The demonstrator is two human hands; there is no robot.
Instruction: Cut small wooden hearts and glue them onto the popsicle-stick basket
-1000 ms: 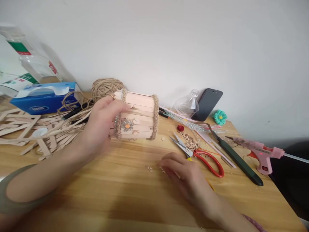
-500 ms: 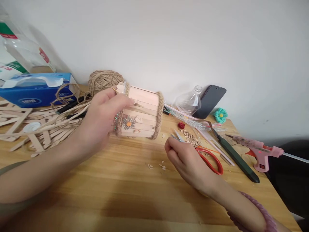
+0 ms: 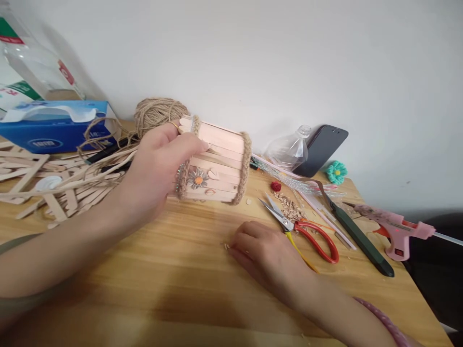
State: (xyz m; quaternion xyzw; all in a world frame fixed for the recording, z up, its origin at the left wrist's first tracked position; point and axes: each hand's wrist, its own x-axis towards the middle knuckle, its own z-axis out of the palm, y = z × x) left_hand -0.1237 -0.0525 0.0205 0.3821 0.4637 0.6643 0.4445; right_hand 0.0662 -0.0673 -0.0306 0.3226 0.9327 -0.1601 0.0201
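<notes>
My left hand [image 3: 155, 168] grips a cylinder of wooden craft sticks [image 3: 221, 166] on its side above the table, thumb on top. Braided twine bands circle it near both ends. A grey flower with an orange centre [image 3: 197, 179] and small wood pieces are fixed to its side. My right hand [image 3: 264, 255] is down at the tabletop by some wood chips [image 3: 226, 246], fingers curled and pressed together; their tips are hidden, so whatever they hold does not show. Just beyond it lie red-handled scissors [image 3: 285, 223], blades apart.
Loose craft sticks [image 3: 72, 195], a twine ball [image 3: 159, 115] and a blue box [image 3: 54, 130] are at left. Toward the right lie a pink glue gun [image 3: 398, 229], a dark green-handled tool [image 3: 361, 241], a red rose [image 3: 276, 186], a clear bottle [image 3: 289, 152] and a phone [image 3: 321, 149].
My right hand has moved down and left from beside the scissors to the wood chips, uncovering the scissors. My left hand still holds the cylinder; the view has shifted slightly.
</notes>
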